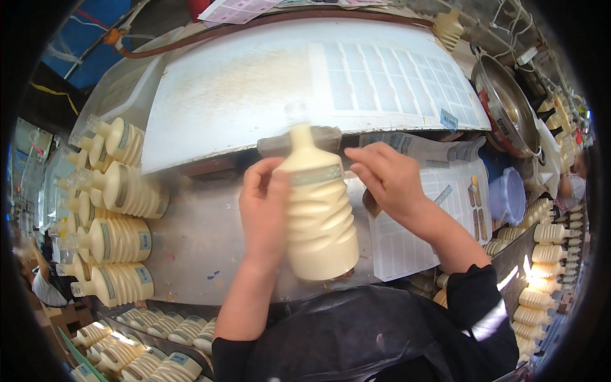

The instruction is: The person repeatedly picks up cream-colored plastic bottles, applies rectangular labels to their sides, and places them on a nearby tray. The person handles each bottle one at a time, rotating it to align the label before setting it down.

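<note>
A cream-coloured ribbed plastic bottle (321, 223) is in front of me, its neck pointing away and the mouth blurred. Around its shoulder runs a grey-green label band (315, 175). My left hand (264, 207) grips the bottle's left side, thumb on the near face. Just right of the shoulder is my right hand (385, 172), apart from the bottle, its thumb and forefinger tips separated and the other fingers bent. Below that hand shows a small brown flat piece (370, 204); whether it is held cannot be made out.
Similar bottles (121, 239) lie stacked at the left; more fill crates (168, 331) at lower left and right. Label sheets lie on the white board (235, 83) and on the table (407, 235). A lavender bucket (507, 197) and a metal pan (506, 105) are at right.
</note>
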The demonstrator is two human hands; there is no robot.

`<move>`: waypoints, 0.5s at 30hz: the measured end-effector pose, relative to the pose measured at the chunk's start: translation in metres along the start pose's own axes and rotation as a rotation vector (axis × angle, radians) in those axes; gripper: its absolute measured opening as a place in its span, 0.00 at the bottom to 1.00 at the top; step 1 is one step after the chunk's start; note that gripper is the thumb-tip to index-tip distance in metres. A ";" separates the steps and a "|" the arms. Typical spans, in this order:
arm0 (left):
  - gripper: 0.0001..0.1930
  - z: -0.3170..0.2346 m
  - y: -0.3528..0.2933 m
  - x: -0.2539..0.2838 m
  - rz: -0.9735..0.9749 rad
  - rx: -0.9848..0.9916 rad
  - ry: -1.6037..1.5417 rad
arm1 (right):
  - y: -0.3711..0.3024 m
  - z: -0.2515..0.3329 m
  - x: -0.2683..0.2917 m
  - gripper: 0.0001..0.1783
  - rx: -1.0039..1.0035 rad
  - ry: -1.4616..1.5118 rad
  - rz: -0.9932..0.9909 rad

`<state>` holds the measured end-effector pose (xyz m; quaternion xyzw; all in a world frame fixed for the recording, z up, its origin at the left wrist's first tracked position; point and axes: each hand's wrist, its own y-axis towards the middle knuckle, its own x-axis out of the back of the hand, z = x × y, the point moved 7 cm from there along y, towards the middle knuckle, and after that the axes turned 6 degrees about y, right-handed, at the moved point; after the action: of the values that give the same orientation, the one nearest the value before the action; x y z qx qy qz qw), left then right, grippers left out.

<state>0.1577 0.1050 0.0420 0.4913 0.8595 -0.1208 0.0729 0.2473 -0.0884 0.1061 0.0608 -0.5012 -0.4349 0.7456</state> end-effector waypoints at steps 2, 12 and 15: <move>0.14 0.003 0.000 0.002 0.000 0.055 -0.075 | 0.000 -0.014 -0.014 0.16 -0.400 0.389 0.058; 0.13 -0.001 0.000 -0.003 0.024 0.014 -0.050 | -0.003 -0.017 -0.051 0.20 -0.810 0.724 0.158; 0.13 0.006 0.003 0.003 0.020 0.040 -0.068 | -0.003 -0.018 -0.052 0.20 -0.801 0.730 0.179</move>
<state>0.1588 0.1071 0.0355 0.4970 0.8489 -0.1537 0.0933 0.2541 -0.0600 0.0597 -0.1235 -0.0085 -0.4773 0.8700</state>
